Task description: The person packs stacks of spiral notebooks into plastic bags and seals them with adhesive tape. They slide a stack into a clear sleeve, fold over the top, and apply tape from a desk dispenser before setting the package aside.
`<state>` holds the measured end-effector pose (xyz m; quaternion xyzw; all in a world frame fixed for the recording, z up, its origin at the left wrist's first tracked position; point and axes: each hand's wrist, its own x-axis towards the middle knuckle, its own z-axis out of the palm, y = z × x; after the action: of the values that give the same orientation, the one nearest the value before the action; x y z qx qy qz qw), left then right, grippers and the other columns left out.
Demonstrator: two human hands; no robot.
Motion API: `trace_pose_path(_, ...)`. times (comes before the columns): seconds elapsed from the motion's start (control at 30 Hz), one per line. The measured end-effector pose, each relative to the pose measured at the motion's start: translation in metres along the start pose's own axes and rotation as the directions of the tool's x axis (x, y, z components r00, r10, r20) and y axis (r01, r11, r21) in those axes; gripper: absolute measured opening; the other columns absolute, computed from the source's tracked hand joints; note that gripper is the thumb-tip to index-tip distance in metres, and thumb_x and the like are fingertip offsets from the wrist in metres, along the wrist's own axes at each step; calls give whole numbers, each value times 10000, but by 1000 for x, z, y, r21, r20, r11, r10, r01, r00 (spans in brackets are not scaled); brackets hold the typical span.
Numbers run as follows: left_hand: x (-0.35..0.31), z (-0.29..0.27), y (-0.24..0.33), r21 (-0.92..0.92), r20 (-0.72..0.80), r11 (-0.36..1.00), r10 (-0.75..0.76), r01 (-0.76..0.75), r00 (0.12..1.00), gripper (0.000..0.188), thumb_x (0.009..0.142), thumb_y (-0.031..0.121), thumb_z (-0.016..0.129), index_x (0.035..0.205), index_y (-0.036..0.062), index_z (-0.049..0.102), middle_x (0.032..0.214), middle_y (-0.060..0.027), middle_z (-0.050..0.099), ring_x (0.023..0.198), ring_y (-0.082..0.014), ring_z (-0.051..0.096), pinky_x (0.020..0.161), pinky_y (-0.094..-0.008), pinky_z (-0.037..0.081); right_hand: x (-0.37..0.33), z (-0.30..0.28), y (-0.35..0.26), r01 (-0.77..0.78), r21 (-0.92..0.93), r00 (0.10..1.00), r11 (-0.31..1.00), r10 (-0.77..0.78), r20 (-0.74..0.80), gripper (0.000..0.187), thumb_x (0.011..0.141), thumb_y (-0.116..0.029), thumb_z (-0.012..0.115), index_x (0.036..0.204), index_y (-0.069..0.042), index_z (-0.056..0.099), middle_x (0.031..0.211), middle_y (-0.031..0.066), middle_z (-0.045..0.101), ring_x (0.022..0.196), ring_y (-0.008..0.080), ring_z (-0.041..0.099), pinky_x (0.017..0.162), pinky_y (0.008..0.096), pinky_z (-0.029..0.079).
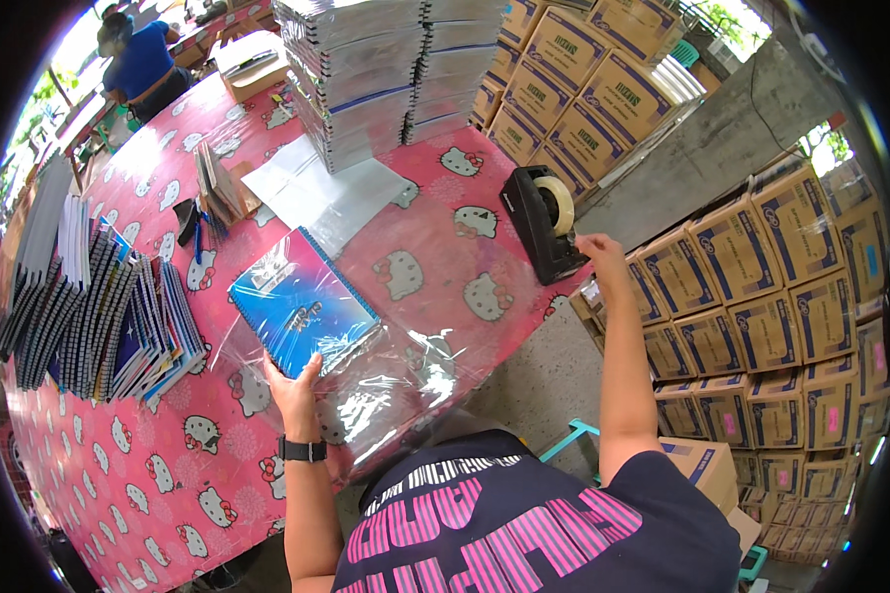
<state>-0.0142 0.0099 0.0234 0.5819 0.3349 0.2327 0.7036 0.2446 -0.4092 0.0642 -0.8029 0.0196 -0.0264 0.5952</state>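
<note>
A blue spiral notebook point(307, 301) lies tilted on the table, its wire binding along the upper right side. Clear plastic film point(396, 395) spreads under and around it, wrinkled and shiny toward the table's near edge. My left hand point(295, 397), with a dark band at the wrist, grips the notebook's near corner between thumb and fingers. Farther right, a black tape dispenser point(534, 227) stands near the table's right edge with a roll of clear tape point(561, 203) in it. The fingers of my right hand point(601, 259) are pinched at the dispenser's near end, on the tape there.
Tall stacks of spiral notebooks point(366, 79) stand at the back, on white sheets point(307, 188). More notebooks point(99, 306) lean in a row at left. Scissors point(186, 219) lie near them. Cartons point(752, 267) are piled at right. Another person point(146, 64) is at far left.
</note>
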Motion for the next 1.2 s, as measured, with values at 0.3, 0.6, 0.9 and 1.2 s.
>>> trace_pose_path(0.3,4,-11,-6,26,-16,1000,6,-6,1000,765,683,1,742,1323,-26,324,1091,-117,546,920,-171,579,763,-283,506,-51,6,53,-565,351,809,747,419,413,156,866,-195,622,789,-62,594,624,-40,493,489,32,374,412,195,267)
trace_pose_path(0.6,11,-6,-20,-40,-102,999,-5,1,995,962,542,109,838,1343,-51,330,1189,-176,484,1037,-243,531,888,-339,456,-105,247,-136,421,153,7,894,-172,985,237,786,-242,707,735,-37,598,604,22,551,541,112,484,505,275,389)
trace_pose_path(0.9,11,-17,-37,186,-151,982,66,-37,986,1006,549,224,866,1348,-56,323,1242,-190,435,1133,-279,481,964,-371,403,-95,347,-148,990,-136,132,44,89,987,564,588,-557,747,758,-28,649,786,107,658,781,285,633,690,380,495)
trace_pose_path(1.2,37,-23,-2,-123,-200,969,-236,214,951,829,707,282,787,1296,-106,352,1121,-183,561,937,-197,594,771,-290,506,-101,318,-53,550,-135,596,824,-273,755,998,619,-410,827,1377,-22,307,1220,240,517,1137,331,513,949,398,413)
